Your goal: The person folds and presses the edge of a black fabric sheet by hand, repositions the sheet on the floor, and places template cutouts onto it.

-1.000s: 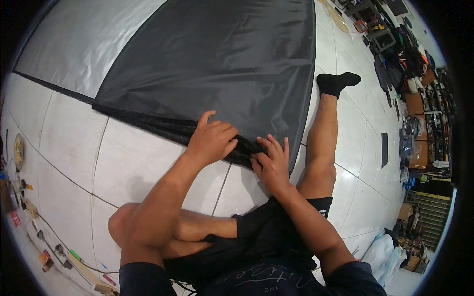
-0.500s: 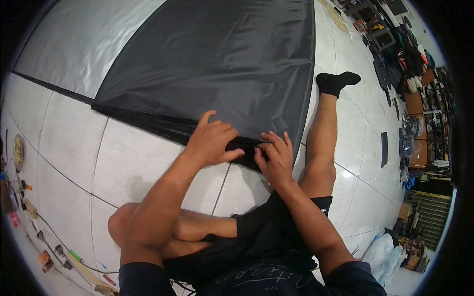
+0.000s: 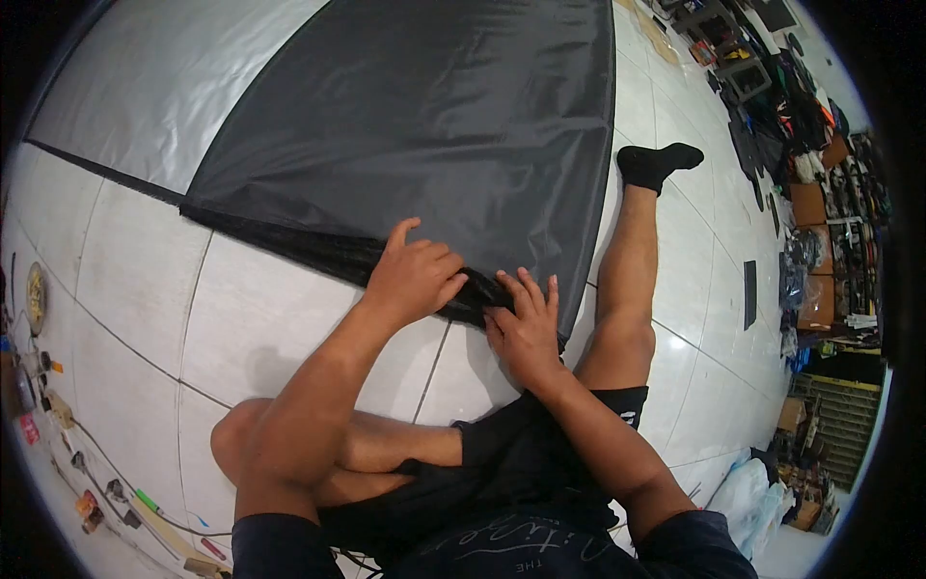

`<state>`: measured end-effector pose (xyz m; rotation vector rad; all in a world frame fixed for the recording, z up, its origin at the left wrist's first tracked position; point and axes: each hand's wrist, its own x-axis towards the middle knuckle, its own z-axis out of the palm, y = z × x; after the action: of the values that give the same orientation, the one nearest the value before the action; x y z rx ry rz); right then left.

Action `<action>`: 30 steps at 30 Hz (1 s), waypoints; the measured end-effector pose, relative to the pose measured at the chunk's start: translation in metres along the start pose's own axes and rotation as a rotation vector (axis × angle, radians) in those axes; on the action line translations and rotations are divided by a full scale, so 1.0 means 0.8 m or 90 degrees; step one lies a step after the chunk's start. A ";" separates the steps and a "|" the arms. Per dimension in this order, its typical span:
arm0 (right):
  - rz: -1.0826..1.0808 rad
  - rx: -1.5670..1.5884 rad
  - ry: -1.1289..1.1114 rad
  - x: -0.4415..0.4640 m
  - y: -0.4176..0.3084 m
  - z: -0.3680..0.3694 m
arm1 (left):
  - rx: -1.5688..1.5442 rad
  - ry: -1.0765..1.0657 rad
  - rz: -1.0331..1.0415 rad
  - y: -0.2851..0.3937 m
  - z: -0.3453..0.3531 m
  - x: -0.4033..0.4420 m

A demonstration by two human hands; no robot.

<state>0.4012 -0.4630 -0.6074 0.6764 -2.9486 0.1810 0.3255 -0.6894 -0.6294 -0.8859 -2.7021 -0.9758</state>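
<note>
A large dark grey sheet (image 3: 415, 125) lies on the tiled floor, with a lighter silver part (image 3: 174, 87) at its left. Along its near edge runs a black fuzzy strip (image 3: 289, 243), folded and bunched between my hands. My left hand (image 3: 413, 275) grips the strip, its thumb and fingertips on the bunched part and one finger raised over the sheet. Nearer the sheet's right corner, my right hand (image 3: 526, 323) pinches the strip at the thumb side, while its other fingers rest spread on the edge.
My outstretched leg with a black sock (image 3: 656, 166) lies right of the sheet. Shelves with boxes (image 3: 810, 205) and piled goods line the right side. A plastic bag (image 3: 748, 497) is at lower right. Cables, a green item (image 3: 147, 499) and a round dish (image 3: 37, 297) lie at left.
My right hand moved slightly right and up, then back left and down along the strip. The left thumb opened away from the fingers and came back in. The strip between them is bunched again.
</note>
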 end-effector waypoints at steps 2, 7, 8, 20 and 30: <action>0.018 0.027 -0.006 0.006 0.003 -0.004 | 0.012 0.007 0.008 0.000 0.001 0.000; 0.059 0.114 0.001 0.011 0.004 -0.016 | -0.004 0.020 0.013 -0.002 0.005 -0.001; 0.052 0.112 0.006 0.011 0.007 -0.018 | -0.001 0.014 0.010 -0.002 0.004 -0.001; 0.054 0.113 0.123 0.027 0.020 -0.004 | -0.012 -0.032 0.017 0.002 -0.006 -0.001; 0.015 0.067 -0.002 0.004 -0.006 -0.010 | -0.005 0.039 0.026 -0.005 0.010 -0.003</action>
<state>0.4012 -0.4674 -0.5984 0.6563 -2.9688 0.3396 0.3256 -0.6884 -0.6384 -0.8945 -2.6199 -0.9895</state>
